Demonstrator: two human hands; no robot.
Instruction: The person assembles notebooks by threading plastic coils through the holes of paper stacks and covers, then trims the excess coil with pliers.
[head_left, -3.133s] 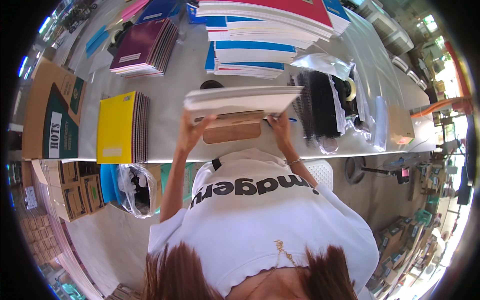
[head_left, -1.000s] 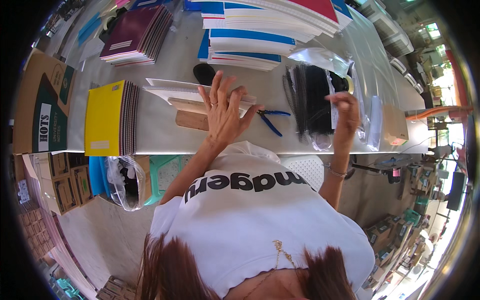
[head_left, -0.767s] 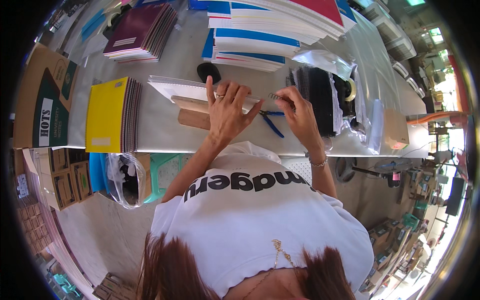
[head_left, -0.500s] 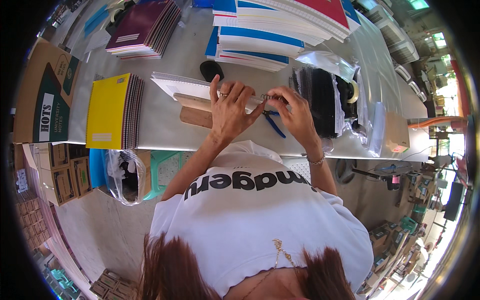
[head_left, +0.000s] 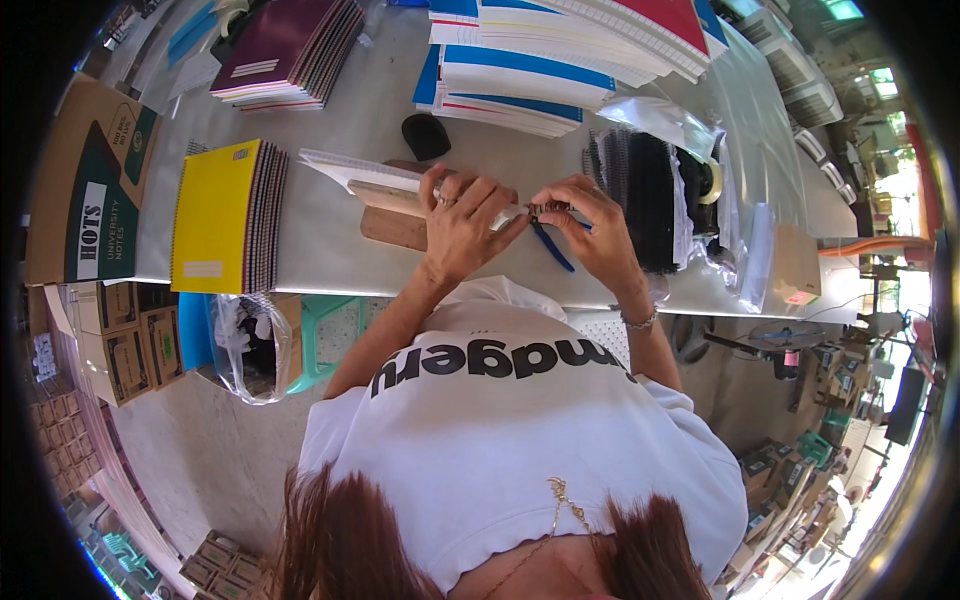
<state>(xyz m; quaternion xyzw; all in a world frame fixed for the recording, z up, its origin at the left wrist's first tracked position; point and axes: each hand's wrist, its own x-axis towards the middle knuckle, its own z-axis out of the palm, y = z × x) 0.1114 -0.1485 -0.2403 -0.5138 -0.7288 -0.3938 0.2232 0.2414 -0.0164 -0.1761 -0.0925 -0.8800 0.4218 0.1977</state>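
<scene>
Just right of the middle of the frame, our right hand [head_left: 592, 222] pinches a small dark wire coil [head_left: 543, 208] between thumb and fingers, which cover part of it. Our left hand [head_left: 466, 224], bent over the right end of a stack of white sheets [head_left: 335, 168], grips it there; the fingertips go out of sight behind the paper. Whether the coil has entered the sheets' edge is too small for us to tell. The stack leans at a wooden block [head_left: 392, 230], whose right end the left hand hides. Below the coil we see the blue handle of a tool [head_left: 553, 248], its head hard to make out.

Farther out on the table [head_left: 320, 255], a black rounded object [head_left: 426, 137] lies above the sheets. Yellow notebooks [head_left: 215, 218] stand at left, maroon notebooks [head_left: 285, 45] at upper left, and blue-edged stacks [head_left: 525, 85] run off the frame's top. At right, black coils [head_left: 650, 205] sit partly under clear plastic [head_left: 660, 122], blurred by its glare.
</scene>
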